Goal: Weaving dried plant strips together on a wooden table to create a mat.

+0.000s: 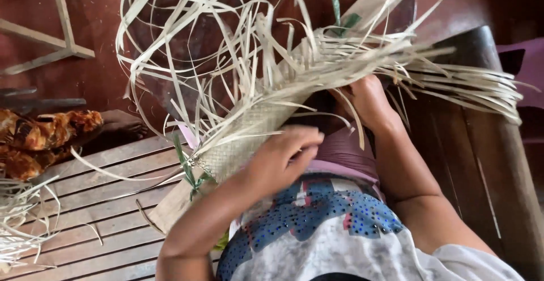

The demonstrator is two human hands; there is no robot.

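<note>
Both hands work mid-weave: left hand [283,159] fingers pinching the woven mat [249,131], right hand [365,99] apparently gripping loose strips [453,74], awaiting tightening.

- I see a woven mat piece [249,131]: pale straw-coloured strips, tight plaited weave, unfinished.
- Pose: a long narrow band lying diagonally across the lap, low end over the slatted bench [96,201], high end up and away from it.
- Loose strip ends [187,43] fan out, curling above the bench side; a straighter bundle trails off the far end.
- A few green strips sit near the lower corner.
</note>
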